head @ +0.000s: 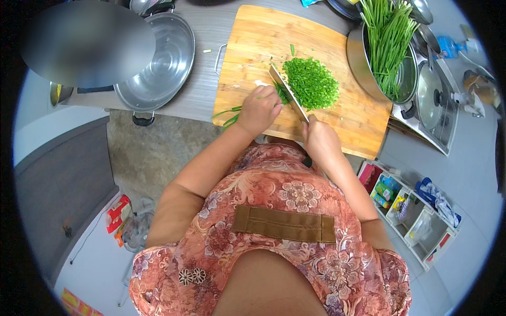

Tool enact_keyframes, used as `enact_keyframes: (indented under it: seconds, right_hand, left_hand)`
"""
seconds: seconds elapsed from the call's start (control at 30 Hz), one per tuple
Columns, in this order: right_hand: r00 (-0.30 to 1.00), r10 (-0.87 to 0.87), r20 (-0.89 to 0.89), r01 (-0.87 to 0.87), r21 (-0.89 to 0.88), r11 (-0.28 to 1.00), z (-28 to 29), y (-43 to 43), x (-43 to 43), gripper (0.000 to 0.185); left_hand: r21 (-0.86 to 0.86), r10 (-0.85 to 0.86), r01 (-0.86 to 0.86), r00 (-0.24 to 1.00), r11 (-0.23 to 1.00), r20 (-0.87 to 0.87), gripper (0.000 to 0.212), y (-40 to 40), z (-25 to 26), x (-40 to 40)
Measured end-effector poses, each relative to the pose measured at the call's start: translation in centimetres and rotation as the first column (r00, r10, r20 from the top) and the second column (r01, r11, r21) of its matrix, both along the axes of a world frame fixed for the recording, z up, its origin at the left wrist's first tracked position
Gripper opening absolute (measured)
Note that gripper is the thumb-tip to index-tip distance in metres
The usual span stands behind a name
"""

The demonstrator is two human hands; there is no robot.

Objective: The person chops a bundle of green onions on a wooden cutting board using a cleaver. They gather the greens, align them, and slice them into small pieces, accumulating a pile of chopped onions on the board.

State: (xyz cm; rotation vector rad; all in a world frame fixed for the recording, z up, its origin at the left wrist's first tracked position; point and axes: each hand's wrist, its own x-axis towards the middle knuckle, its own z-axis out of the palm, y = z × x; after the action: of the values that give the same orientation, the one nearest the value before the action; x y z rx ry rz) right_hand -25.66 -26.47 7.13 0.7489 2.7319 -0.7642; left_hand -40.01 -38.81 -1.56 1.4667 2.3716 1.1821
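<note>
My right hand grips the handle of a kitchen knife, whose blade slants across a wooden cutting board. Left of the blade, my left hand is curled over a bunch of green chives and holds it down. The stems' other ends stick out past my wrist towards the board's left edge. A heap of finely chopped chives lies just right of the blade. One short cut piece lies above the heap. My left fingers hide part of the bunch.
A deep steel pot with long uncut chives stands at the board's right. A wide steel pan sits to the left on the grey counter. A glass lid lies beyond the pot. A blurred patch covers the upper left.
</note>
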Motion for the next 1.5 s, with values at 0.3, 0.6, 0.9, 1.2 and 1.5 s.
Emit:
enact_keyframes:
  seconds: [0.3,0.6,0.9,1.2,1.5]
  right_hand:
    - [0.976,-0.141,-0.166,0.136,-0.044,0.99,-3.7,0.4,-3.9,0.026]
    - [0.988,-0.1,-0.119,0.1,-0.003,0.995,-0.8,0.8,0.3,0.023]
    - [0.999,-0.052,-0.01,0.052,0.018,0.998,0.3,-0.3,2.2,0.023]
    - [0.999,0.013,0.047,-0.013,0.002,1.0,0.4,0.2,1.6,0.022]
    - [0.999,0.005,-0.053,-0.003,0.024,1.0,-2.6,-0.3,-2.7,0.023]
  left_hand:
    - [0.011,0.006,-0.007,0.999,1.0,0.037,0.012,0.0,-0.1,-0.2]
    - [0.051,0.036,-0.04,0.997,0.998,0.067,0.014,-0.2,0.0,0.4]
    - [0.04,0.034,-0.036,0.998,0.999,0.055,0.013,-0.2,-0.2,0.2]
    - [0.031,0.013,-0.014,0.999,0.999,0.038,0.012,-0.1,-0.2,0.1]
    - [0.026,0.035,-0.034,0.999,0.999,-0.008,0.011,0.0,-0.4,0.1]
